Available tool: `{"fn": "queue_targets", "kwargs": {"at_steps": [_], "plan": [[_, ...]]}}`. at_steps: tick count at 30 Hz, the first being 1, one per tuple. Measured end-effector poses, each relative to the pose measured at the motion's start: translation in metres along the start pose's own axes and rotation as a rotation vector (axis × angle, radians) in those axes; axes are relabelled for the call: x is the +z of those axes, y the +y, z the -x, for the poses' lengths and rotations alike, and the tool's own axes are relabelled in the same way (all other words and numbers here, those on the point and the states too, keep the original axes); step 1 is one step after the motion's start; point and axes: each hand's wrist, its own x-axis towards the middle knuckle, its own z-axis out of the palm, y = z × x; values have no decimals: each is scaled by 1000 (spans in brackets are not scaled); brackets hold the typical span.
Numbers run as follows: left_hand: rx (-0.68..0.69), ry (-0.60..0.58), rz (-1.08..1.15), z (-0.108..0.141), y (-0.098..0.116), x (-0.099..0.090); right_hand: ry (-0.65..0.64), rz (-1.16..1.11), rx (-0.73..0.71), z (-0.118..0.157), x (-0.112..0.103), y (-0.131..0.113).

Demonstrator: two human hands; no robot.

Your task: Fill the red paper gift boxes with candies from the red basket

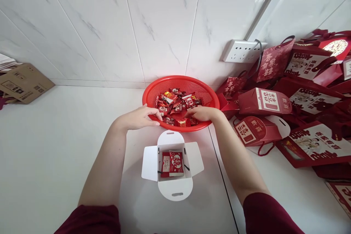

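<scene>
A red plastic basket [182,129] stands against the wall, with many small wrapped sweets [175,104] inside. My left hand [141,117] is at the basket's left front rim, its fingers apart and bent over the edge, holding nothing. On the right side, my right hand [201,113] reaches over the rim among the sweets; its fingertips are pressed down there, and what they hold, if anything, is hidden. In front of the basket an open white box [175,189] has its flaps spread, with red and white packets [175,162] lying inside.
Many red gift boxes and bags [263,101] are piled on the right. A white power strip [242,51] is on the tiled wall [161,18]. Brown cardboard [29,84] lies at the far left of the white table [63,142]. A dark seam runs beside the white box.
</scene>
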Motion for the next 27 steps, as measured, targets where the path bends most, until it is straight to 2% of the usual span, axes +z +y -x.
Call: {"fn": "queue_targets", "kwargs": {"at_steps": [5, 20, 27], "plan": [[10, 1, -26, -2, -2, -1, 0, 62, 55, 2, 5, -4], [-22, 13, -27, 0, 0, -1, 48, 78, 66, 4, 5, -7], [-12, 5, -34, -1, -1, -1, 73, 130, 174, 2, 8, -5]]}}
